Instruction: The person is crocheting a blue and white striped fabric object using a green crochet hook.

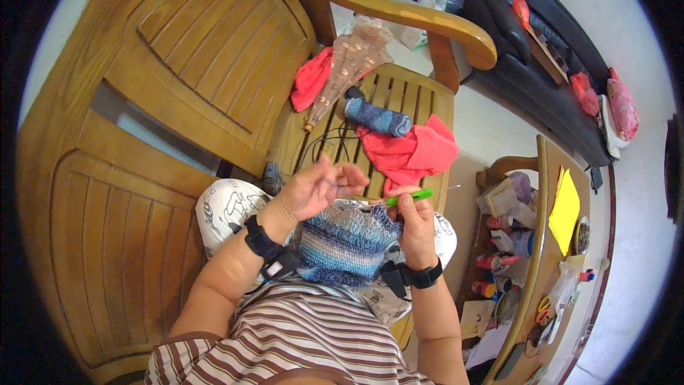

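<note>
A striped knitted piece in blues, grey and white hangs over my lap, its upper edge between my hands. My right hand grips the edge at its right corner and holds a green-handled hook. Thin metal shafts stick out of both ends of that handle; the left one reaches across the knitted edge. Just above the left part of the edge is my left hand, palm turned inward and fingers curled and blurred. A faint bluish strand shows by its fingers; whether it is gripped is unclear.
On the slatted wooden bench lie a blue yarn roll, red cloth, a folded brown umbrella and a black cord. At right, a table bears yellow paper and scissors. A black sofa stands beyond.
</note>
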Demonstrator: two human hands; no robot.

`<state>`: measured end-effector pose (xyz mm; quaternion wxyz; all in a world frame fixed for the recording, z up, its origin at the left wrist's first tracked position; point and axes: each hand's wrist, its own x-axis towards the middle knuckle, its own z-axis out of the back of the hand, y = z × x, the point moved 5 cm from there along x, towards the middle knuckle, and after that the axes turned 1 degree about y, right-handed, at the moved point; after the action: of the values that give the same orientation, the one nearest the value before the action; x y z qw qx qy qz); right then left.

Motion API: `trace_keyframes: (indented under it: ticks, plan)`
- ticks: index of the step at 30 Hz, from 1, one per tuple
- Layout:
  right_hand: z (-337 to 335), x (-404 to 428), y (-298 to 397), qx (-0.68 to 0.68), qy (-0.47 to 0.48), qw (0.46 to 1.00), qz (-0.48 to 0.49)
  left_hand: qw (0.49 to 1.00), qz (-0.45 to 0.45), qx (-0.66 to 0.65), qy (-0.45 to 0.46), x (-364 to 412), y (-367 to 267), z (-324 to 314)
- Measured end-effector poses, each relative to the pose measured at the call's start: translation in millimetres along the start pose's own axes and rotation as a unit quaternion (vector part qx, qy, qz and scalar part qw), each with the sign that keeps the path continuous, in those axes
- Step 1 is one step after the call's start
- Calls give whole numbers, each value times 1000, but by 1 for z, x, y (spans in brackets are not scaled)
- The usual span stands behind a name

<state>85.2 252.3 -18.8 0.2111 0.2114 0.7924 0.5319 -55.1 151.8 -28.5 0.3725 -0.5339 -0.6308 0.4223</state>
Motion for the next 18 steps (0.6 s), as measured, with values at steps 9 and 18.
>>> trace_keyframes:
  ticks: [9, 18]
  plan:
    - [-11, -9, 7, -98, -57, 987, 118, 997, -67, -5, -41, -8, -11, -27]
    - [-58, -28, 22, -574, 26, 705, 416, 990, 25, -115, -80, -13, 7, -25]
